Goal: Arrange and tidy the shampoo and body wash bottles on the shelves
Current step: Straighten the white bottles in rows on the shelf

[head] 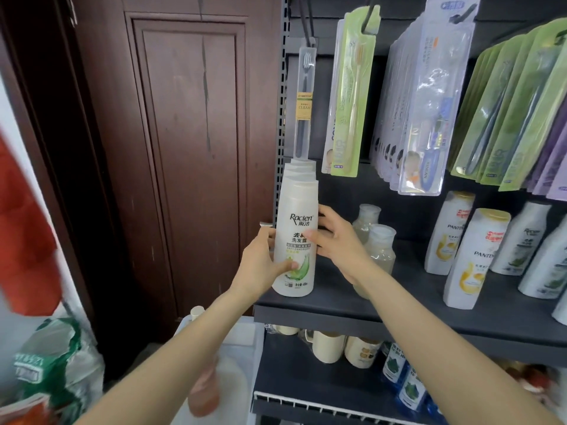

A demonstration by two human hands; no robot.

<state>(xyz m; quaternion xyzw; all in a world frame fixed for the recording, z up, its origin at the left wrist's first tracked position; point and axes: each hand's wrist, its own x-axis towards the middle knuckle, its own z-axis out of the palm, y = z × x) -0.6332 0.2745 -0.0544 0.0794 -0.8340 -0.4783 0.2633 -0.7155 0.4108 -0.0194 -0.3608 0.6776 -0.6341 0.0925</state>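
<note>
A tall white Raclen shampoo bottle with a green splash label stands upright at the left front corner of the dark shelf. More white bottles line up behind it. My left hand grips its left side, thumb across the label. My right hand holds its right side, fingers curled around the bottle. Two translucent bottles stand just behind my right hand. White Pantene bottles and further Raclen bottles stand to the right.
Packaged toothbrushes hang on hooks above the shelf. A lower shelf holds cream cups and blue-capped bottles. A dark wooden door stands at left. A white bin and green-white bag sit below.
</note>
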